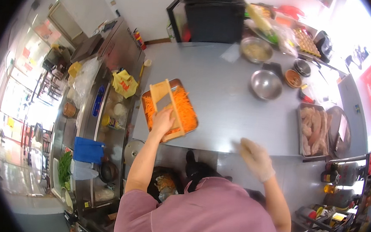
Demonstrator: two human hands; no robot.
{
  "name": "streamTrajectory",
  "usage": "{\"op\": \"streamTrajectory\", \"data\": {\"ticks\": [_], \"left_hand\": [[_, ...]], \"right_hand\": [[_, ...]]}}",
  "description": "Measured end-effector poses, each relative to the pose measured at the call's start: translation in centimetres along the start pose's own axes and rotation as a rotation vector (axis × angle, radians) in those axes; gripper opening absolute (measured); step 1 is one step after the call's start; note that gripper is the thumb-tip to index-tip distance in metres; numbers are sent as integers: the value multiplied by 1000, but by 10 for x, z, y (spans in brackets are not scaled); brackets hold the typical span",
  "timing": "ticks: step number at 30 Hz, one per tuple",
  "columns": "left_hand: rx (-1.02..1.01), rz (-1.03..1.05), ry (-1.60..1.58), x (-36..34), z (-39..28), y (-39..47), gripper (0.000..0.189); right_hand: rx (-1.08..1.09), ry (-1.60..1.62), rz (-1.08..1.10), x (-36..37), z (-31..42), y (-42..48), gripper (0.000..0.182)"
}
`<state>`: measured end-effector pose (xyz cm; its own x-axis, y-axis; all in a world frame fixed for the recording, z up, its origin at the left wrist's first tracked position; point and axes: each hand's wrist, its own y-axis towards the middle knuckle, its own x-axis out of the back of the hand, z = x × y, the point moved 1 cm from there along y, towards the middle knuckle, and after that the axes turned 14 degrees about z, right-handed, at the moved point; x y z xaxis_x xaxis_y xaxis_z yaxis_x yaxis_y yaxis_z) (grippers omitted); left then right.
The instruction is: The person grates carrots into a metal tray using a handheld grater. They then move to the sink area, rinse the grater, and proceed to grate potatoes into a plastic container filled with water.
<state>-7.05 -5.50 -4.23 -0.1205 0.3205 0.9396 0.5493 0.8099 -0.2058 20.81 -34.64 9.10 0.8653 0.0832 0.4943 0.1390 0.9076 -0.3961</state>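
My bare left hand (pixel 163 120) grips a wooden-framed grater (pixel 177 125) by its middle; the fingertips are partly hidden. The grater's dark metal blade plate (pixel 164 100) shows just beyond the hand. Under it is a rectangular metal tray (pixel 197 121), with orange shreds that look like carrot (pixel 183 104) on both sides of the frame. My right hand (pixel 257 156) wears a pale, thin glove and hovers by the table's front edge, apart from the tray. It is blurred, and whether its fingers hold anything is unclear.
On the grey worktable (pixel 218 118) stand a steel bowl (pixel 266 84), a bowl with pale contents (pixel 256 51) and a tray of raw meat (pixel 313 131). A black bin (pixel 154 182) is below the front edge. Steel counters (pixel 99 106) flank the left side.
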Motion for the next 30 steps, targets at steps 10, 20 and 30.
{"op": "streamTrajectory", "data": {"ticks": [10,20,30], "left_hand": [[334,-343,65,-20,24,46,17],[-7,-370,-1276,-54,-294,115,20],[-594,592,-1138,-189,-842,111,17]], "right_hand": [[55,157,-321,99,-150,-120,38],[-370,-88,-895,305,-333,-129,43],[-701,-23,-513,425,-465,-133,61]]}}
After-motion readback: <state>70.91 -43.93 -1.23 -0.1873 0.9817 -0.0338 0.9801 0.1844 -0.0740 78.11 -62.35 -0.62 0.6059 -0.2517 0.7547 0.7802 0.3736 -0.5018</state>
